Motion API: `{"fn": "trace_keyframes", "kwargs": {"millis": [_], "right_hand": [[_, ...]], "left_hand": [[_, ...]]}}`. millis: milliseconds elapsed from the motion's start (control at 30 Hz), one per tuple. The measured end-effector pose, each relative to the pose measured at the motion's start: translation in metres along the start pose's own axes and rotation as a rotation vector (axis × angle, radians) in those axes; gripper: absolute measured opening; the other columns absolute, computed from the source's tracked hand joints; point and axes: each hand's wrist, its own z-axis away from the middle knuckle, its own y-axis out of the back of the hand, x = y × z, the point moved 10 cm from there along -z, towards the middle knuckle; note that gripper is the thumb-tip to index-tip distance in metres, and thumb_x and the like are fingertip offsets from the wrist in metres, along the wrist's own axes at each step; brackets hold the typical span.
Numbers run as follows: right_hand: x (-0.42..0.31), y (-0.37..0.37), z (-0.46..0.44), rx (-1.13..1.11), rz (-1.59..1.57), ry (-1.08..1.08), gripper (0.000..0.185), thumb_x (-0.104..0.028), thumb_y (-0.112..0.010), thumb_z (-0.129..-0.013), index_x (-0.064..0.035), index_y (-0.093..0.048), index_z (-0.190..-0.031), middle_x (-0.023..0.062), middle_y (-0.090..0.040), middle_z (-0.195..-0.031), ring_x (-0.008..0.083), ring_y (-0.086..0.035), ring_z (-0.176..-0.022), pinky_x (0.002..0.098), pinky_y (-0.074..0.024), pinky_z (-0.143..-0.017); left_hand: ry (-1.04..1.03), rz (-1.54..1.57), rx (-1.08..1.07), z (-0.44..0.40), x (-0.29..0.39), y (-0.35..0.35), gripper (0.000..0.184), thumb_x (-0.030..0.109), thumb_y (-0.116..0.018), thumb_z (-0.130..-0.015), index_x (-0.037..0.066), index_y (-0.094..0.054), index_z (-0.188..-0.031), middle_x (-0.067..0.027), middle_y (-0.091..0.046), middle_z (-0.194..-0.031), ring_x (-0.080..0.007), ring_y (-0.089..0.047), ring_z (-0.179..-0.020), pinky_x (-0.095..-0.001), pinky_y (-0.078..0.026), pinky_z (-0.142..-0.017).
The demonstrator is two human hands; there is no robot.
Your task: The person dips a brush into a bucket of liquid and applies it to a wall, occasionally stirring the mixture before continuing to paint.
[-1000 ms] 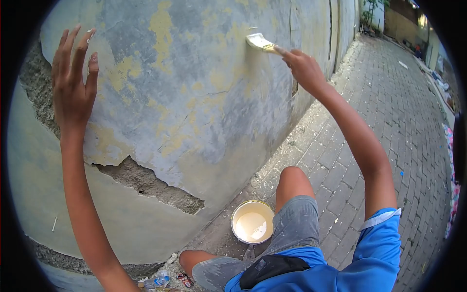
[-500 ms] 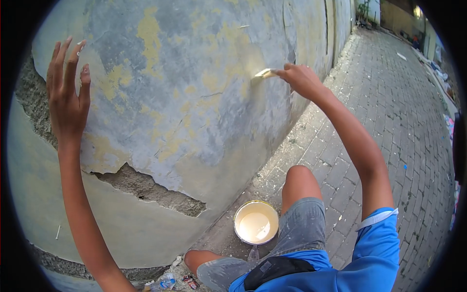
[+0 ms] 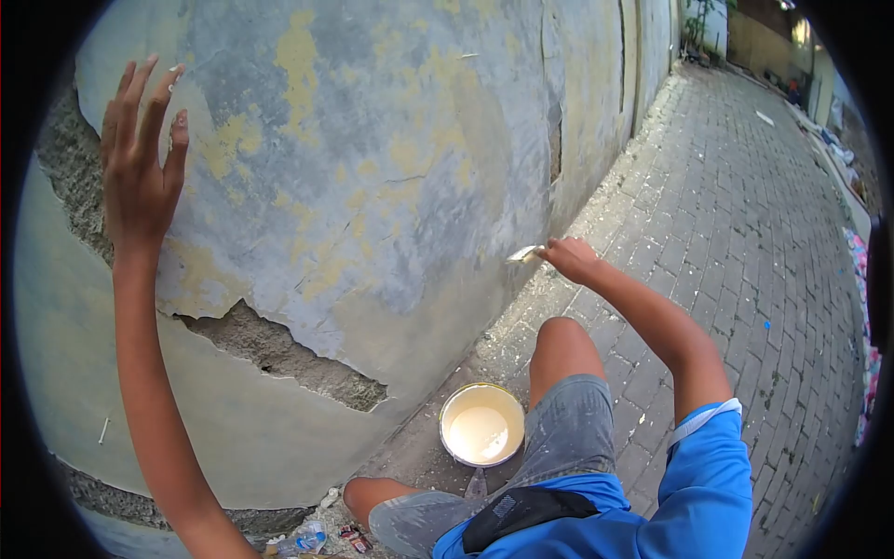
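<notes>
My right hand [image 3: 573,259] is closed around a paintbrush [image 3: 527,253], whose pale bristles are at the lower part of the wall. My left hand [image 3: 140,168] is raised at the far left with its fingers spread, against or just in front of the wall; contact is hard to tell. The wall [image 3: 372,177] is grey-blue with yellowish patches and a pale, freshly brushed-looking streak. Between the wall and my knees stands a bucket [image 3: 517,410] holding cream-coloured paint [image 3: 478,435].
Broken plaster leaves a rough gap [image 3: 270,354] low in the wall. A paved brick path [image 3: 717,270] runs along the right. Near my left knee lie a crumpled plastic bottle [image 3: 305,538] and litter. Cloth or bags [image 3: 861,279] line the path's far edge.
My right hand has brought the paintbrush down the wall, from mid-height to near its base. The left hand stays raised, and the view has shifted slightly.
</notes>
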Motion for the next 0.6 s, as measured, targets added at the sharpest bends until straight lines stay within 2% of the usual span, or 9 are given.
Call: {"fn": "trace_keyframes", "kwargs": {"millis": [33, 67, 200, 233, 300, 400, 500, 600], "right_hand": [[-0.005, 0.003, 0.000, 0.000, 0.047, 0.044, 0.033, -0.010, -0.050, -0.096, -0.0227, -0.066, -0.122, 0.0129, -0.065, -0.099, 0.0351, -0.068, -0.090, 0.0453, -0.0560, -0.074], [-0.006, 0.018, -0.007, 0.090, 0.058, 0.063, 0.033, -0.009, -0.050, -0.095, -0.0222, -0.067, -0.121, 0.0125, -0.065, -0.099, 0.0350, -0.069, -0.090, 0.0450, -0.0561, -0.074], [-0.027, 0.148, -0.039, 0.381, 0.216, 0.176, 0.032, -0.008, -0.055, -0.093, -0.0198, -0.068, -0.120, 0.0106, -0.066, -0.096, 0.0332, -0.069, -0.087, 0.0436, -0.0561, -0.073], [-0.021, 0.182, -0.040, 0.429, 0.213, 0.158, 0.034, -0.007, -0.056, -0.093, -0.0200, -0.067, -0.123, 0.0101, -0.065, -0.093, 0.0311, -0.069, -0.083, 0.0435, -0.0556, -0.072], [-0.007, 0.253, -0.014, 0.662, 0.093, 0.054, 0.037, -0.007, -0.054, -0.095, -0.0211, -0.065, -0.128, 0.0107, -0.065, -0.090, 0.0293, -0.067, -0.078, 0.0416, -0.0552, -0.069], [-0.003, 0.302, 0.031, 1.083, 0.015, 0.039, 0.039, -0.008, -0.054, -0.096, -0.0211, -0.062, -0.132, 0.0112, -0.063, -0.084, 0.0289, -0.066, -0.073, 0.0402, -0.0546, -0.065], [0.001, 0.237, -0.008, 0.822, -0.018, -0.034, 0.047, -0.006, -0.053, -0.095, -0.0218, -0.055, -0.139, 0.0122, -0.061, -0.089, 0.0297, -0.066, -0.073, 0.0399, -0.0544, -0.064], [-0.019, 0.103, -0.014, 0.520, 0.051, 0.036, 0.059, -0.001, -0.049, -0.092, -0.0213, -0.042, -0.148, 0.0136, -0.059, -0.106, 0.0317, -0.067, -0.076, 0.0448, -0.0545, -0.065]], "left_hand": [[-0.002, -0.006, -0.001, 0.000, 0.000, -0.001, 0.036, 0.028, -0.047, -0.103, 0.030, -0.053, -0.139, 0.0035, -0.047, -0.149, -0.0226, -0.039, -0.143, -0.0466, -0.036, -0.119], [-0.005, -0.001, 0.005, -0.001, -0.001, 0.000, 0.036, 0.028, -0.047, -0.103, 0.030, -0.053, -0.139, 0.0034, -0.047, -0.149, -0.0226, -0.039, -0.143, -0.0467, -0.036, -0.119], [-0.009, 0.017, 0.019, -0.002, 0.000, 0.001, 0.036, 0.029, -0.047, -0.104, 0.030, -0.054, -0.139, 0.0025, -0.048, -0.148, -0.0227, -0.040, -0.143, -0.0470, -0.038, -0.118], [-0.012, 0.026, 0.015, -0.001, 0.001, 0.000, 0.035, 0.029, -0.047, -0.104, 0.030, -0.054, -0.139, 0.0023, -0.049, -0.148, -0.0227, -0.040, -0.142, -0.0471, -0.038, -0.118], [-0.031, 0.048, 0.031, 0.002, -0.004, -0.004, 0.036, 0.030, -0.047, -0.104, 0.029, -0.053, -0.140, 0.0008, -0.049, -0.147, -0.0241, -0.040, -0.143, -0.0479, -0.039, -0.117], [-0.048, 0.086, 0.040, 0.003, -0.009, -0.005, 0.036, 0.029, -0.048, -0.104, 0.030, -0.052, -0.140, -0.0004, -0.049, -0.148, -0.0262, -0.039, -0.143, -0.0490, -0.039, -0.116], [-0.031, 0.084, 0.042, 0.003, -0.009, -0.004, 0.036, 0.029, -0.048, -0.104, 0.030, -0.052, -0.140, -0.0005, -0.049, -0.148, -0.0265, -0.038, -0.143, -0.0490, -0.040, -0.116], [-0.031, 0.098, 0.043, 0.005, -0.009, -0.005, 0.036, 0.028, -0.048, -0.104, 0.029, -0.052, -0.140, -0.0005, -0.048, -0.148, -0.0262, -0.039, -0.143, -0.0487, -0.040, -0.116]]}}
